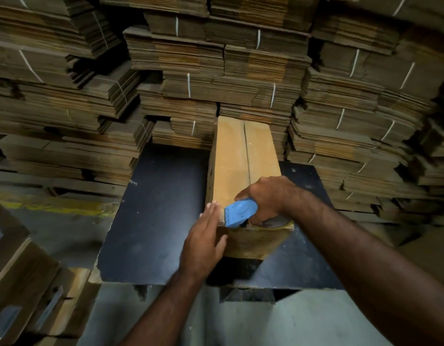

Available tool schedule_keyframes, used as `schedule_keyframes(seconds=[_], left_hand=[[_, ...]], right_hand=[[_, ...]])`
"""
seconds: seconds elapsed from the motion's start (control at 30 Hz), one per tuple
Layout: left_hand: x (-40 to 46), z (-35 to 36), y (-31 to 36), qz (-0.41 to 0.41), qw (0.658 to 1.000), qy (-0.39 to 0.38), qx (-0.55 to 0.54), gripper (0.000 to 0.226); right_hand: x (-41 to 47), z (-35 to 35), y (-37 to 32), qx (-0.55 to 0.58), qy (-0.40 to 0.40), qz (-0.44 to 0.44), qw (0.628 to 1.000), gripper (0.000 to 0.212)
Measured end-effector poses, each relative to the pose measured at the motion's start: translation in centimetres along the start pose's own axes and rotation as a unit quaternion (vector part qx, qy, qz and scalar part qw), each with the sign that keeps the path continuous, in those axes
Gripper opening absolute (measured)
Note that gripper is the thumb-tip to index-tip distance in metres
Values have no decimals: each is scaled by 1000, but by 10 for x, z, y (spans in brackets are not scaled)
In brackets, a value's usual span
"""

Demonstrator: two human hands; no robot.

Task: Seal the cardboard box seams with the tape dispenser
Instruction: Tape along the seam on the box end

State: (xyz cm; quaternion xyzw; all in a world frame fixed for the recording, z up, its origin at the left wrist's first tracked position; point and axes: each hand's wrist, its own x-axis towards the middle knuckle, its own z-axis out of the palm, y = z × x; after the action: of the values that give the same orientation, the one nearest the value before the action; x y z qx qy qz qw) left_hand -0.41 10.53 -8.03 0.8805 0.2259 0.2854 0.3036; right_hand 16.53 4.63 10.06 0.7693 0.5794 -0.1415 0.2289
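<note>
At the near end of the cardboard box, your right hand clamps the tape dispenser; the seam runs straight away, and your left hand lies flat, fingers spread.

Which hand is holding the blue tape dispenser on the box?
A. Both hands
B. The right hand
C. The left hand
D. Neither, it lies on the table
B: the right hand grips the blue tape dispenser on the cardboard box, while the left hand lies flat against the box's near corner.

cardboard box: long, brown, flaps closed, centre seam up | tape dispenser: blue, at near end
</note>
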Motion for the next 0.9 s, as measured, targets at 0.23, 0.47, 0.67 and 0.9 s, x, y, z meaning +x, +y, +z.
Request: schedule_keyframes(seconds=[0.23, 0.47, 0.67, 0.9], left_hand=[[22, 10, -20, 112, 977, 63, 170, 44], [19, 4, -21, 98, 979, 56, 169, 61], [20, 6, -13, 73, 978, 79, 178, 45], [24, -2, -16, 72, 963, 53, 254, 43]], right_hand=[[-1, 0, -1, 6, 21, 10, 1000, 70], [3, 1, -3, 2, 32, 21, 999, 76], [-1, 2, 6, -2, 51, -30, 998, 67], [-8, 10, 26, 31, 85, -74, 993, 65]])
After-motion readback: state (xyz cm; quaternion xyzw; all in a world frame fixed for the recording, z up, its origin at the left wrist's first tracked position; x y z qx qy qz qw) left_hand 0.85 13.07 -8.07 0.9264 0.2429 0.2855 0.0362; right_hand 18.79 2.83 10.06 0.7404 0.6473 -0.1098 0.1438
